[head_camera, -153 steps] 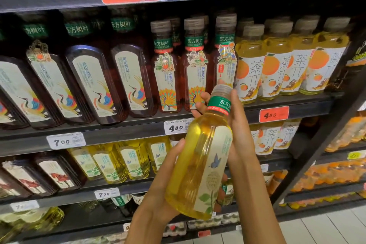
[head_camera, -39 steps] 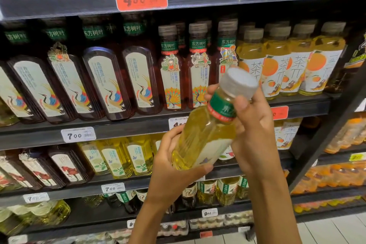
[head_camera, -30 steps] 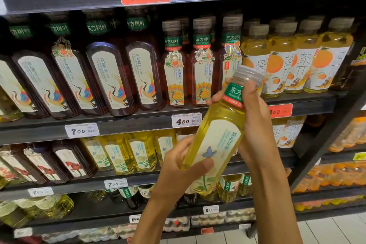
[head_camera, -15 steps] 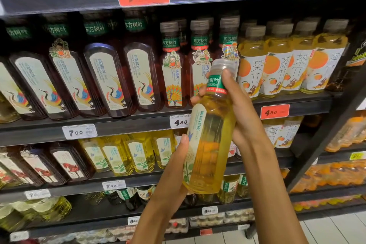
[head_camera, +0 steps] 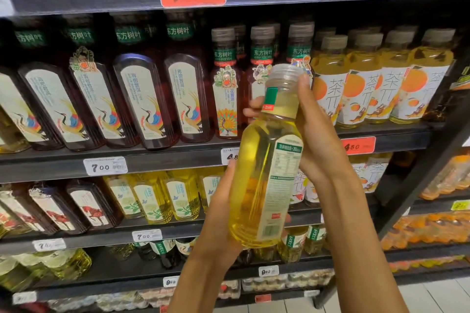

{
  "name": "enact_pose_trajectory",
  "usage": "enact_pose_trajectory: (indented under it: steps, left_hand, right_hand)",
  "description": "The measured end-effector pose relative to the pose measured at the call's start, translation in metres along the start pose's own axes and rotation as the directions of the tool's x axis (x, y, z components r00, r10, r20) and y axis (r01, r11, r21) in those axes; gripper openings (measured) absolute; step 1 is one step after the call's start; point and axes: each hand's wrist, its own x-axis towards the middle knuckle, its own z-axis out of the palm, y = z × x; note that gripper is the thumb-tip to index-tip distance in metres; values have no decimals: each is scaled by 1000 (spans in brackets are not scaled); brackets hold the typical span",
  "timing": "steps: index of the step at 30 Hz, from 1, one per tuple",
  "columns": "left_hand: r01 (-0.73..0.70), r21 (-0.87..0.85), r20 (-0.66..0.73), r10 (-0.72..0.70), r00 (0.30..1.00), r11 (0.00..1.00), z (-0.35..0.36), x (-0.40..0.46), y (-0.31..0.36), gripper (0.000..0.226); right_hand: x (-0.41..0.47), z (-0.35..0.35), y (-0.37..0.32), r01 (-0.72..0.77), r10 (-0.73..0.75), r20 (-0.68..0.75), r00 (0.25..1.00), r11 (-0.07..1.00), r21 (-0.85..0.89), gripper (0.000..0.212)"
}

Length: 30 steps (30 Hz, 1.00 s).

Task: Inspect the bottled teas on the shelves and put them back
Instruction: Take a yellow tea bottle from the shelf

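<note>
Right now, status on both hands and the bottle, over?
Left hand cradles the yellow tea bottle low, right hand at its neck. Back label faces camera, cap on. Off the shelf; nothing blocking.

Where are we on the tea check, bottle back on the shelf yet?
Not yet. Done: nothing provable; the dark tea bottles stand shelved. In hand: a yellow tea bottle, back label facing the camera, left hand under its base, right hand at its neck. Left: returning it to a shelf.

The yellow tea bottle [head_camera: 264,180] has been rotated at frame centre: its butterfly front label has turned away, and the printed nutrition panel [head_camera: 284,173] now faces the camera, bottle standing nearly upright.
</note>
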Motion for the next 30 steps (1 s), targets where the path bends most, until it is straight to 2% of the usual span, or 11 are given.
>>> enact_pose_trajectory:
  steps: [4, 7, 9, 11, 13, 15, 17, 20, 23, 26, 30]
  left_hand:
    - [10, 58, 28, -11, 1000, 998, -1, 0, -3, 63]
    - [-48, 256, -28, 57, 998, 966, -6, -1, -3, 53]
    - [-62, 307, -58, 83, 995, 950, -6, 0, -3, 50]
    - [-82, 285, -89, 111, 990, 955, -4, 2, -5, 48]
    - [-97, 164, -79, 111, 991, 982, -4, 4, -6, 50]
    - [-84, 41, -71, 87, 994, 996, -5, 3, -3, 51]
    - [-38, 6, -51, 39, 998, 999, -6, 3, -1, 53]
    - [-10, 74, -26, 12, 1000, 997, -7, 3, -5, 56]
    - [-74, 228, -90, 97, 991, 971, -13, 0, -3, 55]
    - [-161, 306, -81, 194, 978, 938, -12, 0, -1, 60]
    - [-172, 232, -81, 195, 977, 957, -3, -1, -3, 64]
  right_hand:
    - [-1, 6, -1, 28, -34, 59, 998, 996, 86, 44]
    - [-4, 6, -3, 119, -120, -33, 992, 993, -16, 38]
    - [-4, 7, -4, 144, -153, -103, 983, 986, -84, 40]
    - [-3, 3, -3, 131, -146, -107, 983, 982, -137, 40]
    - [-2, 0, -4, 111, -122, -52, 991, 980, -166, 42]
    - [0, 0, -5, 81, -83, -8, 997, 988, -129, 48]
    - [2, 4, -4, 53, -51, 40, 998, 998, -42, 46]
    - [4, 11, -1, 40, -43, 85, 995, 999, 37, 42]
    - [0, 11, -1, 64, -63, 37, 997, 998, -13, 46]
    - [-2, 17, -2, 86, -92, -45, 995, 990, -108, 53]
    - [3, 18, -9, 34, -44, -48, 998, 980, -197, 45]
